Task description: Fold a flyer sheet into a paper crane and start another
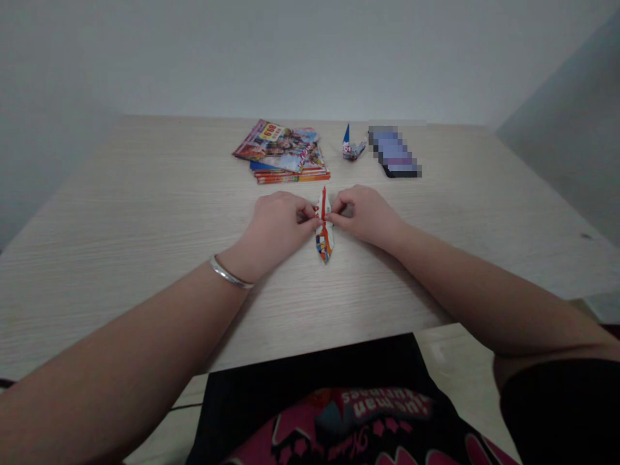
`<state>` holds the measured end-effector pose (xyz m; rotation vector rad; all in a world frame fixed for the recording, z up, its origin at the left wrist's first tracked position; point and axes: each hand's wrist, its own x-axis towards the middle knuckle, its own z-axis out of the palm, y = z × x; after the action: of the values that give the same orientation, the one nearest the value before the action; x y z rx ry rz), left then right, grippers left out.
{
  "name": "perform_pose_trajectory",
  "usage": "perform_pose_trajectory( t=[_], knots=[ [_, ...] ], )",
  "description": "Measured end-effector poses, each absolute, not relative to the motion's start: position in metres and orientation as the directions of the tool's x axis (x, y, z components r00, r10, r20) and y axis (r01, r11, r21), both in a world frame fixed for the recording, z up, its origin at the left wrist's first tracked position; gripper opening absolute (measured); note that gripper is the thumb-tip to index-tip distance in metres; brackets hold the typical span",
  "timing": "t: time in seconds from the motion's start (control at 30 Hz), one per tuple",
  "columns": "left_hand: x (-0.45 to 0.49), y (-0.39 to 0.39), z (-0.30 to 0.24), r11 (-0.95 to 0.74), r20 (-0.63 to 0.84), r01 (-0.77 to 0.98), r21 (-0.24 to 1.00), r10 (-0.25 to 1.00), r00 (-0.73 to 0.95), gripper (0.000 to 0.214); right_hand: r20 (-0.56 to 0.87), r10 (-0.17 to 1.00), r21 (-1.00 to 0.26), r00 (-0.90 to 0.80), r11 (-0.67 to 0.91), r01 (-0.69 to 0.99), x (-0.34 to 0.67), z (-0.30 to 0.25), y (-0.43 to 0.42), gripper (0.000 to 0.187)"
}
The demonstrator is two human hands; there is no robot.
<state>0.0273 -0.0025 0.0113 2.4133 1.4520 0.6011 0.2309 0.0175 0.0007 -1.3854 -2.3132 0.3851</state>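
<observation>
A narrow folded paper piece (325,244), printed in white, orange and red, lies lengthwise on the table with pointed ends. My left hand (281,219) pinches its left side between thumb and forefinger. From the right, my right hand (365,213) pinches the opposite side, and the two thumbs nearly meet over the paper's middle. A silver bangle (231,274) circles my left wrist.
Beyond my hands is a pile of colourful printed sheets (285,152). Right of it stands a small folded paper figure (352,150) with a blue point. A phone (394,152), blurred out, lies beside that. The pale wooden table (145,213) meets a wall behind.
</observation>
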Motion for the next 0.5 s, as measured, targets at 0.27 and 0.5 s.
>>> perform_pose_trajectory(
  t=[0.27, 0.5],
  knots=[
    [0.0267, -0.0049, 0.0115, -0.446, 0.25, 0.786, 0.428, 0.894, 0.372, 0.021, 0.193, 0.899, -0.473, -0.393, 0.436, 0.766, 0.23, -0.0005, 0.0186, 0.012],
    [0.0253, -0.0035, 0.0104, -0.455, 0.256, 0.785, 0.422, 0.89, 0.378, 0.02, 0.228, 0.92, -0.518, -0.318, 0.391, 0.761, 0.2303, -0.0036, 0.0157, 0.014]
  ],
)
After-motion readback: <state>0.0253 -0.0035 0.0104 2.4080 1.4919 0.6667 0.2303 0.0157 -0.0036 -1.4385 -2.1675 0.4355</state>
